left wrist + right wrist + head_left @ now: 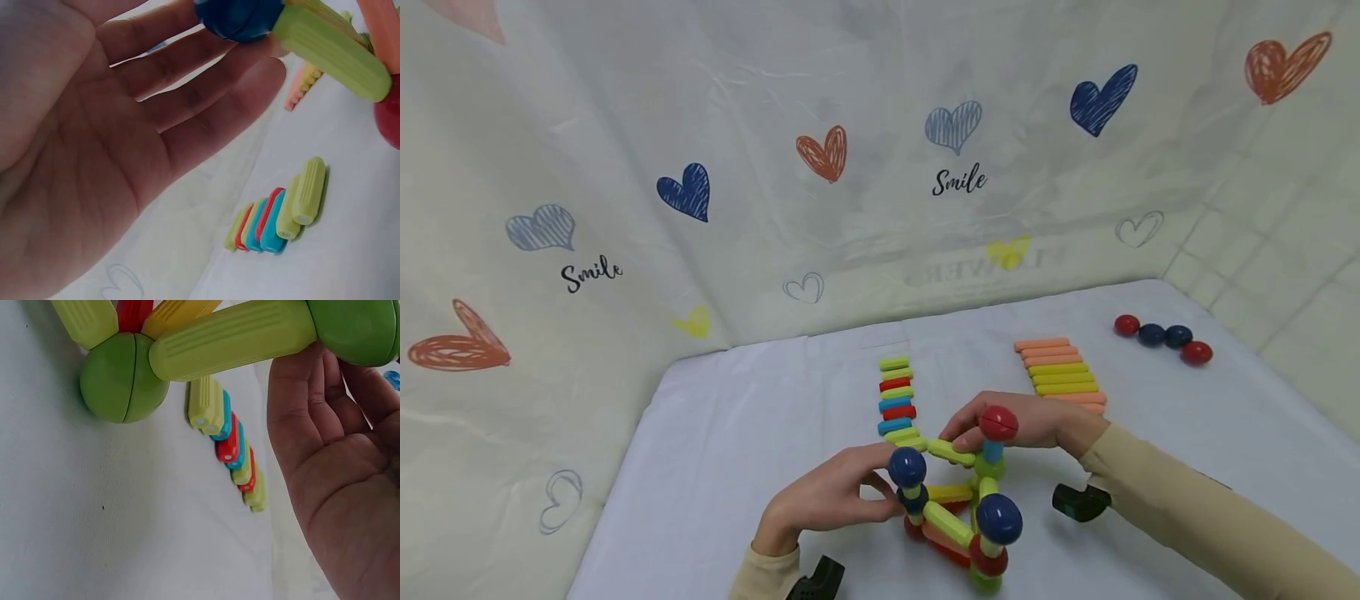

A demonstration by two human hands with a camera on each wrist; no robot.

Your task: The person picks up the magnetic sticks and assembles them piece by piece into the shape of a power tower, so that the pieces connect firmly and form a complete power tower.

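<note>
Left hand pinches blue ball (loosely); right hand pinches lime rod.

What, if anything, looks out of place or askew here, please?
Only slight things: in the row of short sticks, the nearest green stick sits offset rightward, and faint lettering on the backdrop appears mirrored. Nothing looks spilled, and the ball-and-stick frame shows no visible damage.
</note>
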